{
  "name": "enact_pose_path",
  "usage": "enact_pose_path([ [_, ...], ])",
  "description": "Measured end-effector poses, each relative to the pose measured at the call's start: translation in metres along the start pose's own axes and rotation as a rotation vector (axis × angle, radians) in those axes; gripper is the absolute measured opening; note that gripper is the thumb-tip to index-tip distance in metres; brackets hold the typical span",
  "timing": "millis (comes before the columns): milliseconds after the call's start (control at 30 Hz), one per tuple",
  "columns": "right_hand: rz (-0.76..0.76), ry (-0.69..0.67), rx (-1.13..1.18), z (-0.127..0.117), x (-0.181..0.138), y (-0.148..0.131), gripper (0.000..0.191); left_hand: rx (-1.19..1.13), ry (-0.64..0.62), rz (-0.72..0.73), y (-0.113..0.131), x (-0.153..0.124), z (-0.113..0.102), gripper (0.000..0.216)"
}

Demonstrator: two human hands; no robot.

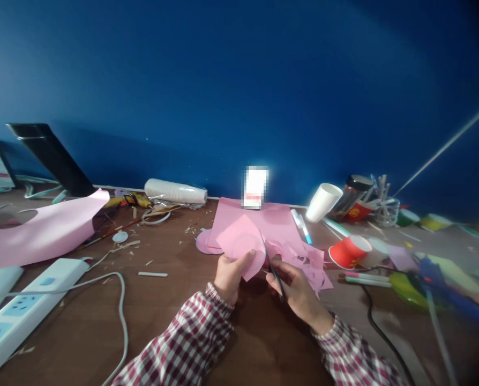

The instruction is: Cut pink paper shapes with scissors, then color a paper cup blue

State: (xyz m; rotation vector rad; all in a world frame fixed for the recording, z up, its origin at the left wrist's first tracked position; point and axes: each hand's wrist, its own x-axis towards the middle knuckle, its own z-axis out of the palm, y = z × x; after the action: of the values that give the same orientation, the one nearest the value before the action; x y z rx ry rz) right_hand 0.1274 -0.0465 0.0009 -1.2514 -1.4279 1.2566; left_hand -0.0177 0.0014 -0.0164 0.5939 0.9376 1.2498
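Note:
My left hand (231, 273) is closed on a piece of pink paper (239, 233), its thumb lying on top. A circle is drawn on that paper. In my right hand (293, 289) is a pair of dark-handled scissors (277, 276), its blades at the paper's right edge. Behind both hands lies a larger pink sheet (279, 220). Cut pink discs (203, 242) stick out at its left side. Pink paper scraps (314, 268) are heaped to the right of the scissors.
At the left are a white power strip (34, 300) with a cable and a curved pink sheet (50, 230). Stacked paper cups (175, 191) lie near the blue wall. A white cup (323, 202), a red cup (350, 252) and markers (301, 226) are at the right.

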Motion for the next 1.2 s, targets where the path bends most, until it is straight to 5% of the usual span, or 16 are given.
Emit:
enact_pose_path([
  [1200,0.033,-0.003,-0.028,-0.0055,-0.0004,-0.0027,0.033,-0.021,-0.047,-0.017,0.0055,0.0013,-0.0010,0.039],
])
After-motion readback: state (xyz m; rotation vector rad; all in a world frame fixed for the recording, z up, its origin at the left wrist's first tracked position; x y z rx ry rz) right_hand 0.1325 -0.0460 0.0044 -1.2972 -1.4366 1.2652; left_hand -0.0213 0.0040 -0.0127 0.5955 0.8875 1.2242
